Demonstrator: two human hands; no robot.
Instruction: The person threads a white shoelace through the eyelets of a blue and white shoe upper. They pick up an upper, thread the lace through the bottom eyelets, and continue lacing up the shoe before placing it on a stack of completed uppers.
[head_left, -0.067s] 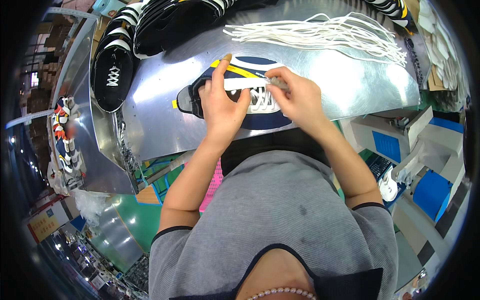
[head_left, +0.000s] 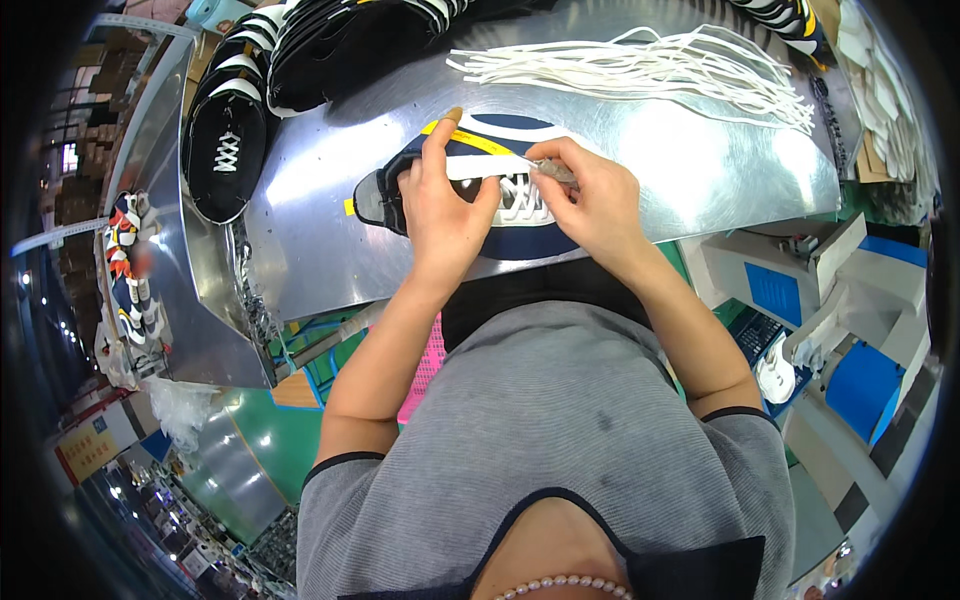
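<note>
A navy, yellow and white shoe upper (head_left: 520, 240) lies on the metal table in front of me, its dark heel opening toward the left. White laces (head_left: 523, 200) cross its throat. My left hand (head_left: 440, 220) grips the upper near the opening, thumb beside the eyelet strip and index finger stretched over the far side; a yellowish cover sits on that fingertip. In my right hand (head_left: 598, 200) is a small tool with a grey wrapped handle (head_left: 556, 171), pinched between thumb and fingers. Its tip is at the white eyelet strip, too small to make out clearly.
Loose white laces (head_left: 640, 70) lie in a bundle at the back of the metal table (head_left: 320, 230). Stacked black uppers (head_left: 225, 150) stand at the left, with more dark uppers (head_left: 350, 55) beyond. White pieces (head_left: 880, 110) are piled far right. Grey-and-blue boxes (head_left: 860, 290) stand below right.
My right hand has shifted very slightly left, and the tool's handle has turned a little. The left hand and the upper stay in place.
</note>
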